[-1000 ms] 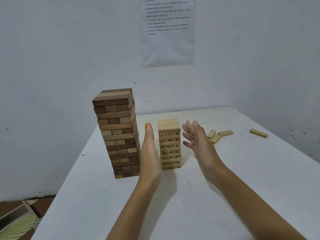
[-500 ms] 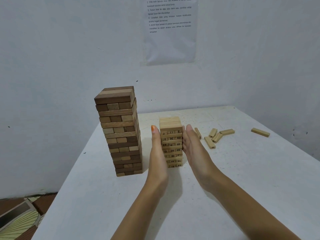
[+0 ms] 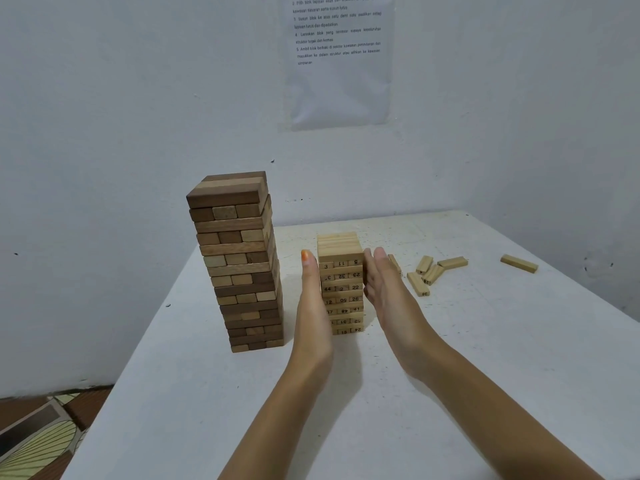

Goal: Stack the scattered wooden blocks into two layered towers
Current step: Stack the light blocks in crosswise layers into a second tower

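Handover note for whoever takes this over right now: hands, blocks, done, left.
Left hand: open, flat against the left side of the pale numbered tower.
Right hand: open, flat against its right side.
Brown tower stands to its left, untouched.
Done: both towers stand layered.
Left: loose pale blocks on the table at right, one lone block farther out, not yet stacked.

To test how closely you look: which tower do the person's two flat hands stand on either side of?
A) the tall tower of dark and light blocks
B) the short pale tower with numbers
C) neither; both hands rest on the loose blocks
B: the left hand and the right hand, fingers straight, flank the short pale tower, while the tall tower stands apart to its left.
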`<control>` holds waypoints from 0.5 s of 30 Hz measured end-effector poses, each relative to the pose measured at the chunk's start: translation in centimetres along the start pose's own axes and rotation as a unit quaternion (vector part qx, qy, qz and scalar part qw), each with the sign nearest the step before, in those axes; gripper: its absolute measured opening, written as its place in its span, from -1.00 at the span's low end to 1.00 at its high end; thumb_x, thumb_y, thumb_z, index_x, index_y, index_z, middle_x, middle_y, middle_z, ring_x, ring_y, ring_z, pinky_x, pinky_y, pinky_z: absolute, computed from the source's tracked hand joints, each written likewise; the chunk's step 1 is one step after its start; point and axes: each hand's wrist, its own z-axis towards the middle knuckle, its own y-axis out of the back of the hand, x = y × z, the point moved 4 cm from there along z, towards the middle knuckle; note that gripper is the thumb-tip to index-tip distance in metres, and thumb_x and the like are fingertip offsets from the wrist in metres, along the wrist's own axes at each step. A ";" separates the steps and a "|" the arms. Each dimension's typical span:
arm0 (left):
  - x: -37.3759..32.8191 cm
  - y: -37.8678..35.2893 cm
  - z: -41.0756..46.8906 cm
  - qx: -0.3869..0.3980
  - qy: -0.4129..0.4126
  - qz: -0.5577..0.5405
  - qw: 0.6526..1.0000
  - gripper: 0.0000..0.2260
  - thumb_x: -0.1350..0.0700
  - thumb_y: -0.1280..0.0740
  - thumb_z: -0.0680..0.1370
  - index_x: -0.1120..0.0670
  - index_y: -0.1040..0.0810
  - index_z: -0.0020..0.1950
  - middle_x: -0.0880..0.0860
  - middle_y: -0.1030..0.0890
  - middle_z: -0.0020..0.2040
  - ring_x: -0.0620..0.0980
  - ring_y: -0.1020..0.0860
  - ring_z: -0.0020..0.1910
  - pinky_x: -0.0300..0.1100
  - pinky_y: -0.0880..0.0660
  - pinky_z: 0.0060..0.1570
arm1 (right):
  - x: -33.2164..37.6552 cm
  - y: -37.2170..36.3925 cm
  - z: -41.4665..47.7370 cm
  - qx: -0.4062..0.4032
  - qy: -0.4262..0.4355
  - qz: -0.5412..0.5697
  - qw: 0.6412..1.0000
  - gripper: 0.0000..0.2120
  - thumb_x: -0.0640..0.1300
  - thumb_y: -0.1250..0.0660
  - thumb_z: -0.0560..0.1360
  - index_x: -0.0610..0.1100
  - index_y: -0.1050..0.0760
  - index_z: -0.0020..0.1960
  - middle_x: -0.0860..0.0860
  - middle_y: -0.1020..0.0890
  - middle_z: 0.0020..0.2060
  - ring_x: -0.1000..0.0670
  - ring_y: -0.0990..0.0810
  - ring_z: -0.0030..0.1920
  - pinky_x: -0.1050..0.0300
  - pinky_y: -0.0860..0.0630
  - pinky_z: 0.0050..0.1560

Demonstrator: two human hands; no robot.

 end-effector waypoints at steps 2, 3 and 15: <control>-0.4 -0.2 -0.2 -0.001 0.001 -0.006 1.000 -0.64 -0.12 0.18 0.64 -0.25 -0.41 -0.02 -0.50 -0.54 -0.30 -0.60 -0.47 -0.22 -0.66 -0.34 -0.33 | -0.3 0.5 0.0 -0.012 0.001 0.012 1.000 -0.68 0.24 0.16 0.62 0.36 -0.29 0.24 0.42 -0.32 0.29 0.34 -0.25 0.36 0.21 -0.08 0.46; -0.6 -0.2 -0.4 -0.004 0.003 -0.006 1.000 -0.65 -0.13 0.18 0.64 -0.25 -0.40 -0.04 -0.51 -0.53 -0.32 -0.61 -0.46 -0.25 -0.67 -0.33 -0.34 | -0.4 0.7 0.1 -0.020 0.002 0.016 1.000 -0.57 0.25 0.15 0.61 0.25 -0.23 0.41 0.32 -0.25 0.42 0.27 -0.19 0.44 0.13 -0.03 0.52; 1.9 -0.3 -5.9 -0.183 0.077 -0.041 0.979 -0.81 -0.06 -0.10 0.63 -0.18 -0.46 0.16 -0.20 -0.50 0.11 -0.16 -0.42 0.19 -0.21 -0.25 0.17 | -0.4 4.4 -2.4 -0.142 -0.029 0.060 0.988 -0.70 0.02 -0.08 0.64 0.02 -0.56 0.16 -0.02 -0.64 0.11 -0.02 -0.61 0.10 -0.09 -0.49 0.26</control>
